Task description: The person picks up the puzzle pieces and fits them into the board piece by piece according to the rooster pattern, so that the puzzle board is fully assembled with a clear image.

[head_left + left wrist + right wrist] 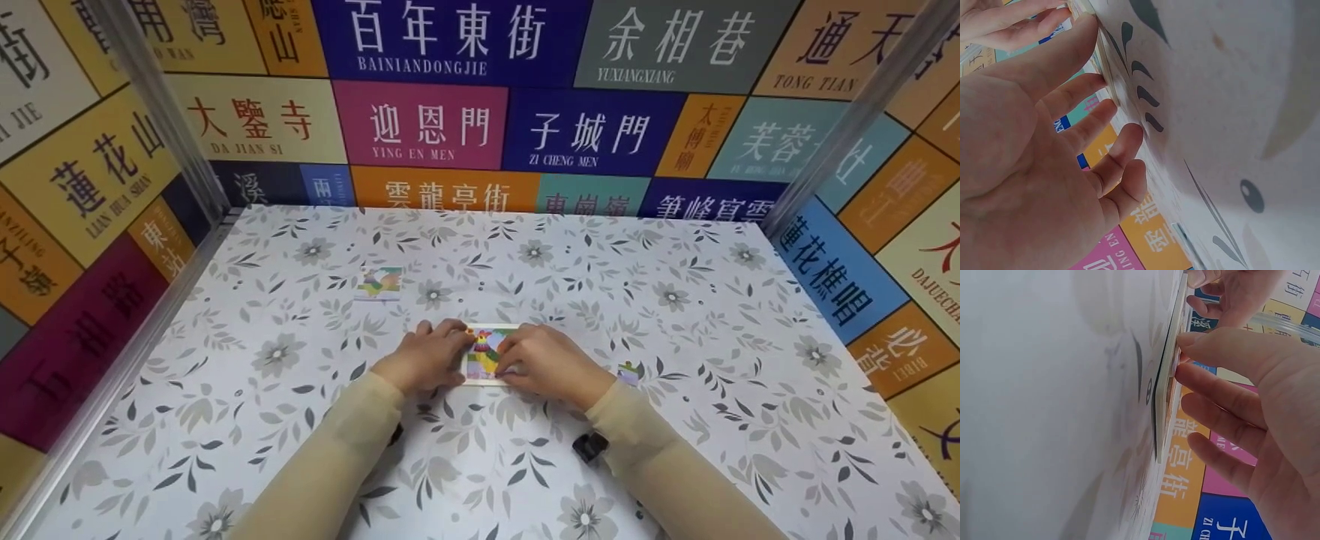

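A small, shallow puzzle board (484, 383) with a pale rim and a colourful bird picture lies flat on the table. My left hand (427, 356) holds its left side; in the left wrist view the thumb and two fingertips touch the board's edge (1107, 73), with the other fingers loosely bent. Over the board's right part, my right hand (551, 364) pinches a jigsaw piece (1174, 367) between thumb and index finger, against the board. The right hand's other fingers are spread above the board. Much of the piece is hidden by the fingers.
A loose jigsaw piece (628, 373) with a tab lies right of the board, partly behind the right wrist. Farther back on the left lies another colourful picture piece (379, 283). Panels of printed signs (420, 124) enclose the flower-patterned table (480, 465) at the back and sides.
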The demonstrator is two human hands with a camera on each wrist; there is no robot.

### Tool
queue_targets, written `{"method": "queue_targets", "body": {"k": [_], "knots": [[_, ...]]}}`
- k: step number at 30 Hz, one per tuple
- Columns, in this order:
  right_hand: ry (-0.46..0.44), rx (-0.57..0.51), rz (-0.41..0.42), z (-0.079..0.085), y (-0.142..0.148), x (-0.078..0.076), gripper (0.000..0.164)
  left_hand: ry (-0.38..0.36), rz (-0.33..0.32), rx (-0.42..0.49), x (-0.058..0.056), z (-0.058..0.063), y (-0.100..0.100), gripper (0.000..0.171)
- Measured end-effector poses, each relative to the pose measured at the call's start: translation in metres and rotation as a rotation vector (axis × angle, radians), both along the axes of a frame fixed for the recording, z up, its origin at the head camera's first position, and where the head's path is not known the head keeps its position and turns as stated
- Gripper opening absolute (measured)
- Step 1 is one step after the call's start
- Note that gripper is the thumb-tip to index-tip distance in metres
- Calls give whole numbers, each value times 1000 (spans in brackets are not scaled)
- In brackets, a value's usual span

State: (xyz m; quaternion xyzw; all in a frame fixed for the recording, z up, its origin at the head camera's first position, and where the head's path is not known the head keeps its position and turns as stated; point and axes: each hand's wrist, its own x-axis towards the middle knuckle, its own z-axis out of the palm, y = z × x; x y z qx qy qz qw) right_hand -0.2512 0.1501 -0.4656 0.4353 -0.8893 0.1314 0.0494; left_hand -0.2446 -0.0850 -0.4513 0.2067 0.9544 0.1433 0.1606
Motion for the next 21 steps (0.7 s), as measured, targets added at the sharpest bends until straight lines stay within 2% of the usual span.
{"method": "queue_targets", "body": {"k": [5,13,21], "knots": [[-12,-6,0,-1,2,0,8,-5,0,1,0,-1,1,62],[-108,-38,-26,0,3,0,8,5,-8,-9,-1,1,2,63],[-163,-53,-25,2,6,2,11,-1,-11,-4,-3,-1,0,63]]}}
